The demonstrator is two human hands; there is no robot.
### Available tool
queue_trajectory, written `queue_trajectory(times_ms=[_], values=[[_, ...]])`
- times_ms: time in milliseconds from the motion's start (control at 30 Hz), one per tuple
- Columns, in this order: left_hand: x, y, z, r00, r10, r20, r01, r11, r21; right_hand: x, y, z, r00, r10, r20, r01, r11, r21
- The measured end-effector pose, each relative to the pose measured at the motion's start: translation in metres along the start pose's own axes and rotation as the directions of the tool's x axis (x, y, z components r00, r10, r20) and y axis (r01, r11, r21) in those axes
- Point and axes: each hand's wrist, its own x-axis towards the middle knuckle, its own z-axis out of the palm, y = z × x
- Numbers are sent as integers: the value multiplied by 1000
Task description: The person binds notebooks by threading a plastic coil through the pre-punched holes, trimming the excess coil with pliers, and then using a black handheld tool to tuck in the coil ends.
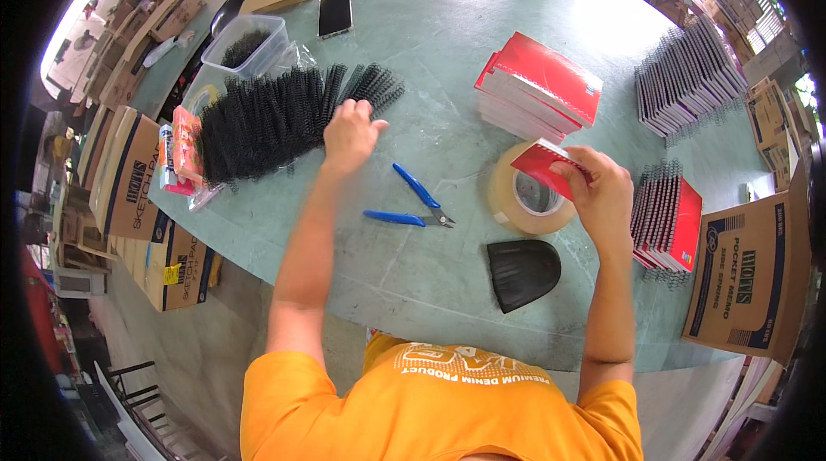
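The green table (430, 56) takes up most of the room here, with a big cardboard carton (748, 276) standing at its right edge, closed so its contents cannot be seen. A broad heap of black spiral binding coils (267, 121) lies on the left part of the table, and the left hand (351, 134) rests on the heap's near edge, fingers curled down onto the coils. Just behind the heap sits a clear plastic tub (248, 43), open on top, with a few more black coils lying in it. A stack of red-covered notepads (540, 86) sits toward the middle right. The right hand (598, 190) is clamped on one small red notepad (544, 167), held above a roll of clear tape (527, 200). Blue-handled pliers (411, 207) lie between the hands, which are well apart.
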Motion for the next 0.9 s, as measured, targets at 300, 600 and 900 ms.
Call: queue_trajectory(times_ms=[300, 600, 900], values=[[17, 6, 5, 996, 53, 72, -47, 995, -84, 2, -1, 1, 999, -23, 41, 24, 999, -21], [-2, 55, -38, 894, 245, 375, 325, 221, -920, 4, 0, 20, 996, -82, 26, 85, 986, -140], [-18, 87, -42, 887, 339, 313, 358, -77, -931, 2, -1, 14, 994, -18, 105, 25, 998, -66]])
